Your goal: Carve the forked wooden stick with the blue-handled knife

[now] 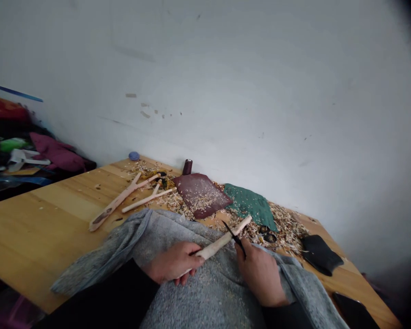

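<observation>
Stick, pale peeled wood, held above a grey cloth spread over the lap. Left hand closed around its lower end. Right hand closed on a black-bladed knife; handle hidden in the grip, blade touching the stick's upper part.

Counter beyond, wood, against a white wall. On it: two forked wooden pieces, maroon pad, green cloth, all among heaped shavings. Black pouch at right; dark spool and blue disc by the wall.
</observation>
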Tool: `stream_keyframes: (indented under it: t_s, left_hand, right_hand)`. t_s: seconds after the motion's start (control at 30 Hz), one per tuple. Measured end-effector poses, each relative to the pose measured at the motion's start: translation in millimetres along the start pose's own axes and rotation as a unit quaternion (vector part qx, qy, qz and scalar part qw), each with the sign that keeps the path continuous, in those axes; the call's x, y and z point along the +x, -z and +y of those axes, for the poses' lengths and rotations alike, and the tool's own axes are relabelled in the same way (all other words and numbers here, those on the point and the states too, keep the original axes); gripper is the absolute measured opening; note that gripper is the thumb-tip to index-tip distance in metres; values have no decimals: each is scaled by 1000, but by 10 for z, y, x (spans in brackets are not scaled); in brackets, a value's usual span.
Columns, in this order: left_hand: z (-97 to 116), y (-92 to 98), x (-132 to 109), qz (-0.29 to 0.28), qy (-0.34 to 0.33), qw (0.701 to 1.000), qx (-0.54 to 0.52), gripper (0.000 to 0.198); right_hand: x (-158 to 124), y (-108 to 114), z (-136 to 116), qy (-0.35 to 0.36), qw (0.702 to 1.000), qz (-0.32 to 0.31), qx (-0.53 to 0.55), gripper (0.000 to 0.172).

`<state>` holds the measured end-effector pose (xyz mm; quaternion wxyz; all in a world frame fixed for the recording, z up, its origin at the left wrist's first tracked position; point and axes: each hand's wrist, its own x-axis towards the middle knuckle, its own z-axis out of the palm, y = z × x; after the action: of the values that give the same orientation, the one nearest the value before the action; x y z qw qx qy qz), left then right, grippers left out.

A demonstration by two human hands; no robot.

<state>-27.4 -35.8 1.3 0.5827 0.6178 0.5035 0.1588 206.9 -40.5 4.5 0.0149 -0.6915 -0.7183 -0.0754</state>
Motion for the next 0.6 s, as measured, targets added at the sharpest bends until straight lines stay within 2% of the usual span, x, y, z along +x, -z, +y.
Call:
stream_keyframes:
  t_s: [0.13,0.37,0.5,0.6]
  left_hand:
    - [-16,1,14,2,-4,1000,-9,22]
    - [-55,-22,51,35,3,999,-22,19]
    - [-37,-22,46,29,5,999,-31,19]
    - [-39,-15,49,25,5,999,-41,19]
  right_hand:
    - [-36,-13,-49,19,1000,15,8,27]
    - [-68,-59,-162,27,1000,-13,3,25]
    - [-102,-21,-192,46,999,3,11,28]
    - [-137,-7,-244,59,998,-12,19,28]
